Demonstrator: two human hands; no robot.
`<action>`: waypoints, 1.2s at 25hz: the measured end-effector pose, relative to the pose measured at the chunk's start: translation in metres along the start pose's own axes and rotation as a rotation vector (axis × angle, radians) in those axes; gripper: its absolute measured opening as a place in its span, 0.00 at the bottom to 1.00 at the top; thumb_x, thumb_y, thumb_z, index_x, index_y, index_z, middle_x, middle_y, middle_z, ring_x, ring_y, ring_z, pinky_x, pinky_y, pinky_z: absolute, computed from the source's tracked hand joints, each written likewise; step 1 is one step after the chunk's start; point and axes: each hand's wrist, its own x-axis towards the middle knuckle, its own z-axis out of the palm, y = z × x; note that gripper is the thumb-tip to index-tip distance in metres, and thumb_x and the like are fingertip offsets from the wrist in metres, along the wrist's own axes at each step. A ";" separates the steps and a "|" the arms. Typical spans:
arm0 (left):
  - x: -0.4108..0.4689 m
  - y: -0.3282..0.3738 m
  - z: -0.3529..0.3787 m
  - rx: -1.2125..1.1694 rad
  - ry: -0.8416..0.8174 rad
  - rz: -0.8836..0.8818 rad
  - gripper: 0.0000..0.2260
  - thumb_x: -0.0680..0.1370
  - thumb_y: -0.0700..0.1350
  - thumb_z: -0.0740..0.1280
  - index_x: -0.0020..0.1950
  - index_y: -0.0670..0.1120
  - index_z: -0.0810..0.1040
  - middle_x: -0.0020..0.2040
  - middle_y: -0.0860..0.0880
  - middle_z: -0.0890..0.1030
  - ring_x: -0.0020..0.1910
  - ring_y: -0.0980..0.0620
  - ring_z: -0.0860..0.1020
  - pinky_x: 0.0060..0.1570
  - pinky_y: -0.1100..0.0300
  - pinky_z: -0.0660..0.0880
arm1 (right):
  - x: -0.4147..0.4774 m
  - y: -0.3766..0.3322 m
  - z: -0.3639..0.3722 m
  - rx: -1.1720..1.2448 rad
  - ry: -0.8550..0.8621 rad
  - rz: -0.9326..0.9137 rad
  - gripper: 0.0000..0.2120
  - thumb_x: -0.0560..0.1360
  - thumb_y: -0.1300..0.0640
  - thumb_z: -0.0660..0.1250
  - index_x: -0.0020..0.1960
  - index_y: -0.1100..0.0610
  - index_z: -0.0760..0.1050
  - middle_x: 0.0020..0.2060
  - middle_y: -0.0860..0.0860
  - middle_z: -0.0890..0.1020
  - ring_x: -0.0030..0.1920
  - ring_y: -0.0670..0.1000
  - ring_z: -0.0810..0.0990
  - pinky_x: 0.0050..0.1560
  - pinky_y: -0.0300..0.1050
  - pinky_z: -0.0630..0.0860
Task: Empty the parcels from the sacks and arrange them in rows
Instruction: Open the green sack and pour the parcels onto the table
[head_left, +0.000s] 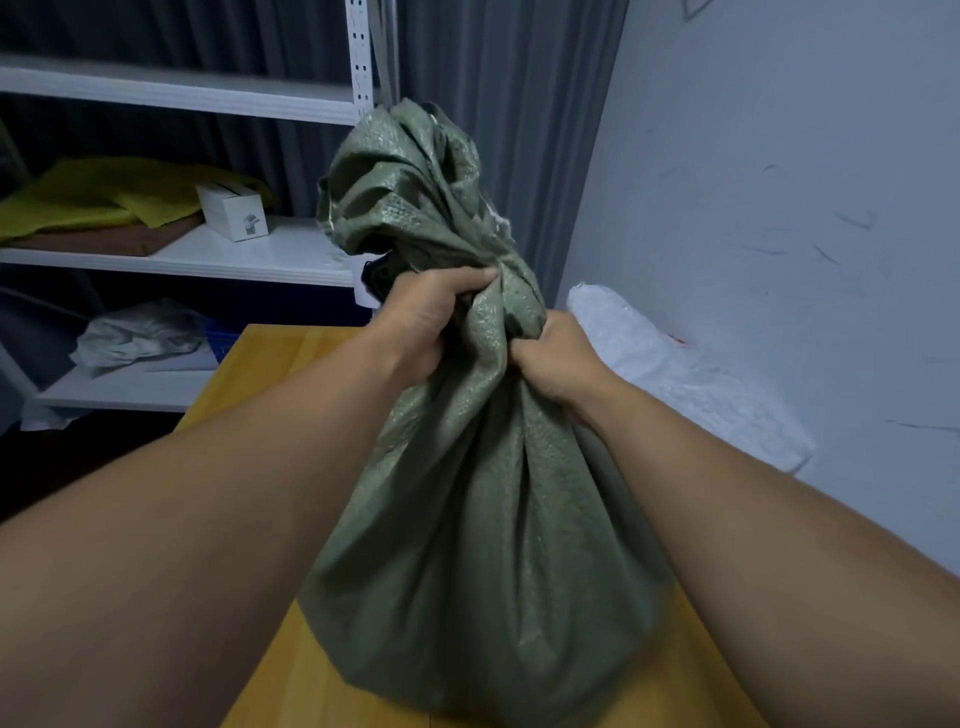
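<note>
A full green woven sack (478, 561) stands upright on the yellow wooden table (270, 353) in the middle of the view. Its neck is bunched and twisted, and the loose top flops up above my hands. My left hand (426, 322) grips the neck from the left. My right hand (558, 358) grips it from the right, slightly lower. The parcels inside are hidden by the sack. A white woven sack (675, 374) lies against the wall behind, on the right.
A white metal shelf unit (260, 254) stands at the back left, holding yellow bags (104, 197), a small white box (234, 210) and a crumpled grey bag (140, 332). Grey curtains hang behind. A pale wall (805, 208) closes the right side.
</note>
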 end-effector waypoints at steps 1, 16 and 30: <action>-0.001 -0.001 -0.008 0.053 -0.043 0.037 0.24 0.69 0.48 0.78 0.62 0.40 0.80 0.55 0.44 0.85 0.55 0.45 0.84 0.61 0.46 0.77 | 0.002 -0.004 -0.001 0.025 0.038 -0.008 0.07 0.71 0.67 0.71 0.48 0.60 0.84 0.44 0.55 0.87 0.44 0.51 0.85 0.45 0.46 0.83; -0.028 -0.024 -0.034 0.436 -0.264 0.044 0.20 0.69 0.52 0.79 0.58 0.48 0.81 0.54 0.54 0.86 0.54 0.56 0.83 0.55 0.63 0.78 | 0.025 -0.071 0.010 0.228 0.105 -0.051 0.07 0.68 0.68 0.68 0.43 0.60 0.82 0.37 0.52 0.85 0.38 0.50 0.84 0.40 0.45 0.82; -0.021 -0.012 -0.003 0.004 0.312 -0.164 0.06 0.77 0.47 0.68 0.44 0.45 0.78 0.42 0.46 0.83 0.41 0.49 0.81 0.39 0.59 0.75 | 0.007 0.017 -0.029 -0.506 -0.512 0.136 0.56 0.55 0.38 0.84 0.75 0.47 0.61 0.67 0.46 0.75 0.66 0.51 0.76 0.69 0.54 0.72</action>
